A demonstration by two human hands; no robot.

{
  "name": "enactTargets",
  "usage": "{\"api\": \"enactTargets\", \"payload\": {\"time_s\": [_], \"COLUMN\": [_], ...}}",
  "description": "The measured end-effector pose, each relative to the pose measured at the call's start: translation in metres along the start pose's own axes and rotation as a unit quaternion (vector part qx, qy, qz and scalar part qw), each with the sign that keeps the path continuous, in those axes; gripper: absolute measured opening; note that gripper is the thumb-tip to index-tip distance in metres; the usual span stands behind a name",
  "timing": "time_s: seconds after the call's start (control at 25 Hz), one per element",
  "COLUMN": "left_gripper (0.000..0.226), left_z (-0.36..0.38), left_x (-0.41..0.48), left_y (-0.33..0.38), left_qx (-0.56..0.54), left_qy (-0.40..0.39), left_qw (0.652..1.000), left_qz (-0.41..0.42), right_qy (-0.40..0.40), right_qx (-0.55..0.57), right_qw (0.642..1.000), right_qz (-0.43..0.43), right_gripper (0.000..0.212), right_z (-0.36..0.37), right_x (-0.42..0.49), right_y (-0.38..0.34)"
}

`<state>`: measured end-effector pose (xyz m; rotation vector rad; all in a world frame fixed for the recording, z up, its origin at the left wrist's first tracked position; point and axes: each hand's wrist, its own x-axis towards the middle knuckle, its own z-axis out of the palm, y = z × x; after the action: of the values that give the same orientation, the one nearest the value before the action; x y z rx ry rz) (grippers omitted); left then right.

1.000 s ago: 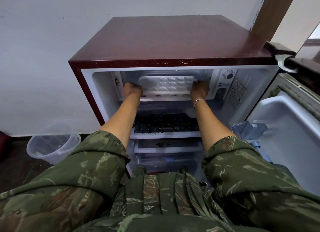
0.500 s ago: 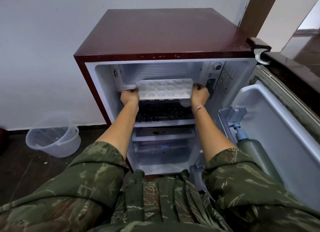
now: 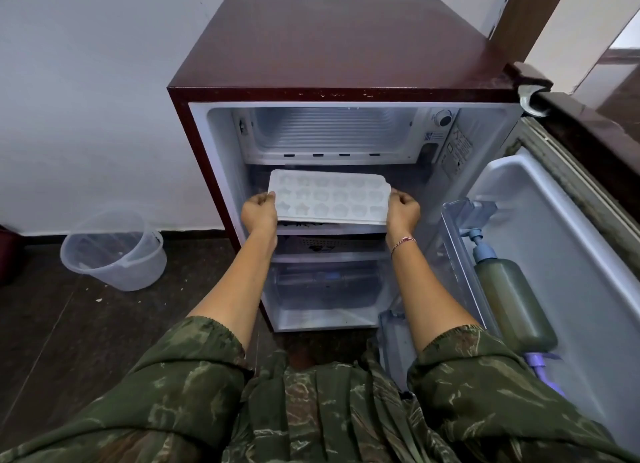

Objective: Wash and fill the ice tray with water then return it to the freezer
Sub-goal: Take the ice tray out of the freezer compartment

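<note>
While left hand (image 3: 259, 213) and right hand (image 3: 403, 210) clamp the white rectangular plastic ice tray (image 3: 329, 199) between them, fetching looks in hand; next, carry it off for washing.

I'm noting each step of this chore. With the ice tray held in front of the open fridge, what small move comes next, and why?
Probably draw the ice tray back clear of the fridge, kept level. The left hand and right hand grip its short ends, it hangs below the freezer compartment, outside it, and it must be washed first.
</note>
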<state>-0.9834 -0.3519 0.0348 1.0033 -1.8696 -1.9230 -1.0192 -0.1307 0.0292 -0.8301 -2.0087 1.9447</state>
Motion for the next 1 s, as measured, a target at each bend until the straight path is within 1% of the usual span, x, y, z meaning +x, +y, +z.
{"api": "enactTargets", "payload": {"time_s": [0.12, 0.24, 0.28, 0.36, 0.44, 0.6, 0.68, 0.8, 1.0], "left_gripper": [0.023, 0.011, 0.017, 0.029, 0.034, 0.027, 0.024, 0.023, 0.027], "left_z": [-0.007, -0.013, -0.015, -0.021, -0.03, -0.051, -0.061, -0.077, -0.106], "left_x": [-0.007, -0.015, -0.017, -0.02, -0.021, -0.025, -0.031, -0.039, -0.05], "left_y": [-0.008, -0.015, -0.019, -0.027, -0.037, -0.05, -0.052, -0.056, -0.063], "left_qx": [-0.052, -0.089, -0.092, -0.085, -0.068, -0.044, -0.031, -0.014, 0.03], "left_qy": [0.002, 0.009, 0.009, 0.006, 0.006, -0.023, -0.03, -0.036, -0.066], "left_qw": [0.998, 0.995, 0.995, 0.995, 0.996, 0.998, 0.999, 0.999, 0.997], "left_qz": [-0.021, -0.038, -0.043, -0.055, -0.061, -0.044, -0.03, -0.021, 0.001], "right_qy": [-0.014, -0.008, -0.005, -0.007, -0.01, -0.021, -0.036, -0.046, -0.028], "right_qx": [0.025, 0.044, 0.051, 0.067, 0.072, 0.029, 0.011, 0.013, 0.022], "right_qw": [1.0, 0.999, 0.998, 0.997, 0.995, 0.996, 0.996, 0.995, 0.996], "right_qz": [0.003, 0.017, 0.027, 0.049, 0.064, 0.083, 0.083, 0.087, 0.079], "right_gripper": [0.023, 0.023, 0.022, 0.018, 0.012, 0.031, 0.035, 0.035, 0.03], "right_z": [-0.006, -0.012, -0.014, -0.017, -0.019, -0.026, -0.029, -0.035, -0.046], "right_x": [-0.011, -0.021, -0.024, -0.031, -0.038, -0.061, -0.075, -0.095, -0.135], "right_y": [0.009, 0.017, 0.02, 0.028, 0.039, 0.053, 0.057, 0.064, 0.072]}}
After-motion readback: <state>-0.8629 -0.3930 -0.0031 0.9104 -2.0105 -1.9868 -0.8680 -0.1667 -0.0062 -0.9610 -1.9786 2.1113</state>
